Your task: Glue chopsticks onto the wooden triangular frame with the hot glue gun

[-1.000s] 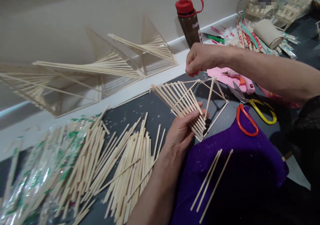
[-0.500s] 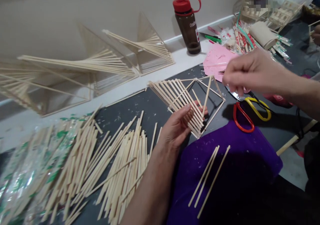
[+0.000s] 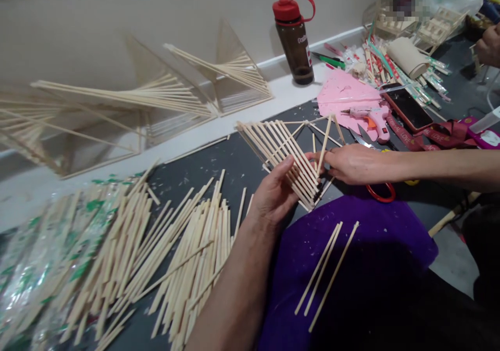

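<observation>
My left hand (image 3: pixel 278 189) is closed on a frame of thin wooden chopsticks (image 3: pixel 287 150), thumb over a fanned row of parallel sticks and fingers underneath. On the frame's right side, my right hand (image 3: pixel 349 164) has its fingers drawn together around an upright stick; its fingertips are partly hidden by the frame. Scissors (image 3: pixel 380 192) with red and yellow handles lie partly under my right forearm. A pink glue gun (image 3: pixel 369 117) rests on a pink sheet (image 3: pixel 346 90) behind that hand. Below the frame, three loose chopsticks (image 3: pixel 334 278) lie on purple cloth (image 3: pixel 390 231).
Loose chopsticks (image 3: pixel 195 257) and plastic-wrapped ones (image 3: pixel 66 252) cover the left. Finished twisted stick models (image 3: pixel 128 111) stand along the wall. A red-lidded bottle (image 3: pixel 295 41), a phone (image 3: pixel 408 106) and packaged chopsticks (image 3: pixel 380 59) are at the back right. Another person's hand (image 3: pixel 490 46) shows at the right edge.
My right hand has come down and left from above the scissors to the frame's right side, uncovering the glue gun and phone. My left hand keeps hold of the frame.
</observation>
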`<action>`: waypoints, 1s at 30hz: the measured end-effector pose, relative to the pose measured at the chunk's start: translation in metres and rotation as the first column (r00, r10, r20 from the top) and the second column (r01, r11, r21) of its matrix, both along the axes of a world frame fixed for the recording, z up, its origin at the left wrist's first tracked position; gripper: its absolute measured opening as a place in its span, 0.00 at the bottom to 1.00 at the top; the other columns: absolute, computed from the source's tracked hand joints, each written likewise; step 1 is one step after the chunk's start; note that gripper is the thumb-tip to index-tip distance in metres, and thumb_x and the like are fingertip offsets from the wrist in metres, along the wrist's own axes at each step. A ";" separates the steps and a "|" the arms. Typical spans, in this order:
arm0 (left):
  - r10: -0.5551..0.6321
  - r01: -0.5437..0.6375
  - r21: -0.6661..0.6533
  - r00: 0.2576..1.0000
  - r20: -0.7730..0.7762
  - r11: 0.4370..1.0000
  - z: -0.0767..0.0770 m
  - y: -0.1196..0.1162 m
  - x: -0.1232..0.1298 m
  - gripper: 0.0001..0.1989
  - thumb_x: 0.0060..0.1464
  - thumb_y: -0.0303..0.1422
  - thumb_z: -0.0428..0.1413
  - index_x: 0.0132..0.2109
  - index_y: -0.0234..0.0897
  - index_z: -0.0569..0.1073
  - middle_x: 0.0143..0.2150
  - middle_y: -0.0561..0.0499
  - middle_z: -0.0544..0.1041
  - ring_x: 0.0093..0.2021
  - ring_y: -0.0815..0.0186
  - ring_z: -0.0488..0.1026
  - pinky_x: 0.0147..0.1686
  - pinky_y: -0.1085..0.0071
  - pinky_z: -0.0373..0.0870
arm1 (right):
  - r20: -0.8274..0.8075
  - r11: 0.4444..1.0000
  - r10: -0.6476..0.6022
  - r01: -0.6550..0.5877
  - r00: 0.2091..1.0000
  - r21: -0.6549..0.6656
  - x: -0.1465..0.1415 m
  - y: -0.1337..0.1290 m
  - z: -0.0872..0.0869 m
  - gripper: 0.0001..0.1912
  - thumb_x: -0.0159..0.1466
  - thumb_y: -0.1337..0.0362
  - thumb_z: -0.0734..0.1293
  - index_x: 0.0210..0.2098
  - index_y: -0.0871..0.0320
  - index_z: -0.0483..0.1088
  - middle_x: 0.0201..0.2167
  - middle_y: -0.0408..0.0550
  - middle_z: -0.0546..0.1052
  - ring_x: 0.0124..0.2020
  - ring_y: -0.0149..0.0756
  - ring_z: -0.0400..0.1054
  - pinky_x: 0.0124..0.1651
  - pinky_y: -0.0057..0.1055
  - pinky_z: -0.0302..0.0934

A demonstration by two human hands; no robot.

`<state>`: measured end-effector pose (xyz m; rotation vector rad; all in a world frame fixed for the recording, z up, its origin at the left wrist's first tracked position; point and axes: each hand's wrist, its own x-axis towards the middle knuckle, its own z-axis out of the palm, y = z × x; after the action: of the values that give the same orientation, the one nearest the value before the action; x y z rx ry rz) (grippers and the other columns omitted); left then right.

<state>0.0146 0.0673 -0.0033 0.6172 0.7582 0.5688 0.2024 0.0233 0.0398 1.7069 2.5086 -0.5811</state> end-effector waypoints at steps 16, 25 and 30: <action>-0.051 0.051 0.010 0.998 -0.029 0.999 0.000 -0.001 0.002 0.13 0.53 0.33 0.59 0.44 0.30 0.79 0.36 0.44 0.83 0.35 0.61 0.80 0.38 0.69 0.78 | -0.299 0.993 -0.114 0.119 0.947 -0.001 -0.002 0.003 -0.007 0.19 0.65 0.67 0.62 0.53 0.64 0.72 0.52 0.59 0.74 0.52 0.42 0.69 0.54 0.35 0.60; 0.022 -0.013 0.057 0.988 -0.151 0.998 0.007 -0.002 0.002 0.13 0.51 0.34 0.60 0.42 0.30 0.79 0.36 0.42 0.82 0.35 0.60 0.80 0.30 0.70 0.77 | -0.635 0.887 -0.460 0.295 0.621 -0.354 0.005 -0.017 -0.005 0.17 0.60 0.66 0.66 0.47 0.66 0.71 0.35 0.51 0.78 0.29 0.30 0.73 0.24 0.24 0.64; 0.076 -0.068 0.048 0.980 -0.184 0.997 0.011 -0.005 0.007 0.10 0.50 0.31 0.60 0.40 0.32 0.79 0.32 0.46 0.82 0.31 0.63 0.79 0.29 0.71 0.77 | -0.626 0.809 -0.583 0.303 0.517 -0.503 0.010 -0.029 -0.006 0.18 0.56 0.73 0.65 0.47 0.64 0.70 0.27 0.44 0.75 0.25 0.28 0.71 0.22 0.22 0.65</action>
<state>0.0220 0.0628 0.0079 0.6901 0.9498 0.5998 0.2125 -0.0058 0.0334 2.3019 2.0343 -2.0504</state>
